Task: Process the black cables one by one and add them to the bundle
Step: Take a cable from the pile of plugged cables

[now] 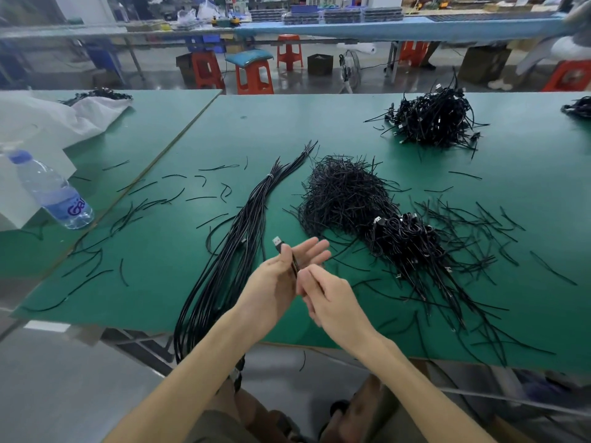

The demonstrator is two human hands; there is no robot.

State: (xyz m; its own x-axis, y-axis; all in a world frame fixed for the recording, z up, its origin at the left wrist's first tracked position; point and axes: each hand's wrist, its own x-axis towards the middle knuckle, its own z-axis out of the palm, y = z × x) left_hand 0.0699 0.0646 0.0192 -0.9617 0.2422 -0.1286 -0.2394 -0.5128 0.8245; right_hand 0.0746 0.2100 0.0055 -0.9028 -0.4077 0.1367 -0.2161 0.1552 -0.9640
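Pinching a thin black cable (pixel 280 247) low down, the right hand (pixel 329 298) has its fingertips curled together on it, above the near part of the green table (pixel 319 123). The left hand (pixel 275 279) holds the same cable under its thumb, its other fingers stretched out and slightly spread. The cable's silver-tipped USB plug juts above that hand. Just left lies the bundle (pixel 246 219): long straight black cables, bound by a pale tie near the far end, trailing over the table's near edge.

A water bottle (pixel 51 190) sits near a white bag (pixel 48 119) on the green table (pixel 256 123); red stools (pixel 289 51) stand beyond.
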